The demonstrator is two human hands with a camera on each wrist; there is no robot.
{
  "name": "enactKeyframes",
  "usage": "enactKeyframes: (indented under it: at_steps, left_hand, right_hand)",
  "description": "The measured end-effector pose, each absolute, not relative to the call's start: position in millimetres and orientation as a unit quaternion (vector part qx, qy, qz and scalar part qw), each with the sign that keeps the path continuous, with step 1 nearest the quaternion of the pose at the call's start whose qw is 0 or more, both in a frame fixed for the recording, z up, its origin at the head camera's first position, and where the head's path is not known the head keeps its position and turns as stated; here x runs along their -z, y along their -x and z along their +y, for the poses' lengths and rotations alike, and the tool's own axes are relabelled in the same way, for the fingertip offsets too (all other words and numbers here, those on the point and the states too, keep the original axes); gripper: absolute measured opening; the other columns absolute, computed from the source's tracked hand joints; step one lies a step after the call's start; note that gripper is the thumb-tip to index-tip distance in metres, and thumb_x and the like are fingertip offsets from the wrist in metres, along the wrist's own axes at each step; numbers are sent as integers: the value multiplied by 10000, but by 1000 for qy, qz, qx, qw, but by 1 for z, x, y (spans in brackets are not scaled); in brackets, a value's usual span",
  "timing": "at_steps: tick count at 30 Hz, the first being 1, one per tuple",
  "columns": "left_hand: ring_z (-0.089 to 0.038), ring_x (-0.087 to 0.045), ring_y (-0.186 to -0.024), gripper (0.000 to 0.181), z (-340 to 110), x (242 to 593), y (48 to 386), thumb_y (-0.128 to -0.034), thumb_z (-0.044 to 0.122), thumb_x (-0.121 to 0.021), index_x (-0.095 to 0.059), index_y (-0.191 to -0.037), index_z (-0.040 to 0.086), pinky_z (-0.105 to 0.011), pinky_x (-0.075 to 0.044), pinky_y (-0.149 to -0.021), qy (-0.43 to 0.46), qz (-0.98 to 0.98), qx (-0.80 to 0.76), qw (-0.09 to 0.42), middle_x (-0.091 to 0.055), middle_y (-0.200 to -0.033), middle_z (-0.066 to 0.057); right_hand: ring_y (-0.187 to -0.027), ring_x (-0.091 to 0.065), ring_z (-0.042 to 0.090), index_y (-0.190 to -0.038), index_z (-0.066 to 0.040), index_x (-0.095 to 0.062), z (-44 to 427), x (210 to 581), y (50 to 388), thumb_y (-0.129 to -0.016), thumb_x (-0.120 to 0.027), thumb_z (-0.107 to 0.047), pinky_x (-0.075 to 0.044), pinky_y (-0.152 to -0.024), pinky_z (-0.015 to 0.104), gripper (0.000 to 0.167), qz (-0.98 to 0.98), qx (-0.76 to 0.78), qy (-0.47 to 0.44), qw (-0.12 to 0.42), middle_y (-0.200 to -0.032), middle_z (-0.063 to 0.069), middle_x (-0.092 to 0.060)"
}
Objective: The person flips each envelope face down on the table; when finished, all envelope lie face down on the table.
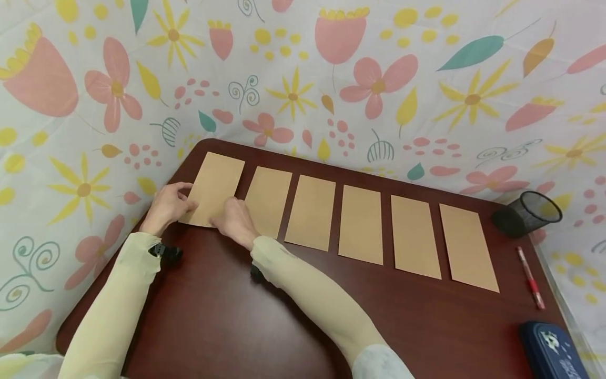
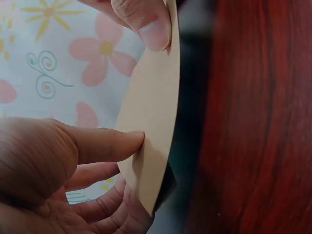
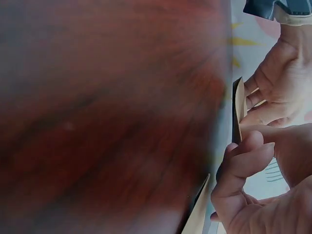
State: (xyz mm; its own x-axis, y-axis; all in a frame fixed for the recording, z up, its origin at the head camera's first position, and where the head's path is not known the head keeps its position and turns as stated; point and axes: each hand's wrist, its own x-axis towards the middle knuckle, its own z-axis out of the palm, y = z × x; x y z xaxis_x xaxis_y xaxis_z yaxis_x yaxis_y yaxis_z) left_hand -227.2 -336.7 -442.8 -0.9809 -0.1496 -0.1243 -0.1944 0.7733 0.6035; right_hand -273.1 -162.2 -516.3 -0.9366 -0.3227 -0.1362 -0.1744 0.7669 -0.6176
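At the far left of the row, a brown kraft-paper rectangle (image 1: 219, 184) has both hands at its near end. My left hand (image 1: 167, 206) pinches its left corner, thumb on the face and fingers behind, as the left wrist view shows on the raised, slightly bowed paper (image 2: 153, 97). With curled fingers, my right hand (image 1: 235, 221) pinches the near edge toward the right corner; its thumb (image 2: 156, 34) presses on the paper. In the right wrist view the paper's edge (image 3: 239, 102) stands off the table between the hands.
Several matching paper rectangles (image 1: 310, 210) lie in a row to the right on the dark red-brown table (image 1: 227, 316). At the right side are a black mesh pen cup (image 1: 525, 213), a red pen (image 1: 530, 279) and a dark blue case (image 1: 554, 350). A flowered cloth (image 1: 293, 68) hangs behind.
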Motion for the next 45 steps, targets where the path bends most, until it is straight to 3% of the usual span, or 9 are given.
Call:
enactKeyframes:
  at_steps: [5,12,17,24,28,33,38,41,45]
  left_hand:
    - [-381,-700,-988,604,-335,446,230,-976,153,-724,-566,-1532,-24,-296,-491,-729,93,941,-323,49,-744,-1199,-299]
    - [-400,-682,-1036,573,-340,452,232,-982,171,-713,-587,-1502,-34,-427,-547,-829,101,942,-312,68,-742,-1187,-287]
    - [-369,-691,-1009,536,-351,465,238,-964,238,-760,-665,-1425,-17,-431,-565,-799,111,947,-294,70,-767,-1150,-232]
    - [-441,-674,-1117,508,-338,449,227,-1010,182,-731,-629,-1426,-91,-533,-574,-913,110,947,-289,86,-706,-1259,-310]
    - [-445,-682,-1099,530,-340,451,229,-993,201,-759,-635,-1417,-93,-520,-582,-879,100,949,-289,79,-710,-1249,-315]
    - [-434,-706,-1049,572,-339,458,234,-969,316,-766,-660,-1401,-45,-519,-582,-810,92,954,-285,20,-744,-1231,-295]
    - [-474,-677,-1075,528,-317,444,224,-1020,330,-725,-670,-1393,-39,-608,-551,-885,45,947,-309,-72,-725,-1219,-310]
    - [-467,-665,-1085,475,-302,436,218,-1038,299,-728,-688,-1362,-46,-631,-537,-918,9,937,-327,-120,-704,-1214,-301]
    - [-454,-662,-1108,435,-286,434,214,-1021,259,-766,-711,-1331,-41,-611,-533,-928,-29,927,-337,-164,-704,-1229,-290]
  right_hand:
    - [-544,-481,121,-617,-167,-621,-166,515,276,-862,-882,-279,-415,-474,235,375,938,296,131,128,-625,-64,-529]
    - [-590,-492,145,-617,-173,-596,-174,513,272,-860,-840,-219,-421,-493,259,347,943,275,139,130,-706,-37,-581]
    - [-622,-526,146,-627,-186,-606,-179,515,268,-874,-829,-234,-440,-508,264,336,948,251,144,130,-744,-36,-639]
    - [-660,-602,127,-588,-203,-604,-182,518,268,-883,-820,-272,-483,-513,258,372,958,212,149,123,-802,-38,-707]
    - [-645,-597,123,-599,-199,-615,-181,516,266,-893,-825,-303,-486,-527,253,376,957,218,143,123,-767,-45,-698]
    - [-663,-633,141,-949,-98,-724,-156,477,243,-938,-812,-394,-523,-594,259,308,947,276,123,108,-776,-8,-705]
    - [-528,-596,126,-1526,3,-559,-115,431,221,-1008,-764,-462,-492,-591,247,726,925,350,114,91,-645,8,-657]
    - [-486,-569,94,-1625,-6,-461,-87,417,215,-1023,-754,-458,-480,-583,247,808,913,382,122,71,-609,-12,-644]
    - [-640,-631,74,-1612,-23,-489,-47,405,210,-1033,-754,-415,-561,-743,273,748,908,395,138,21,-718,-32,-703]
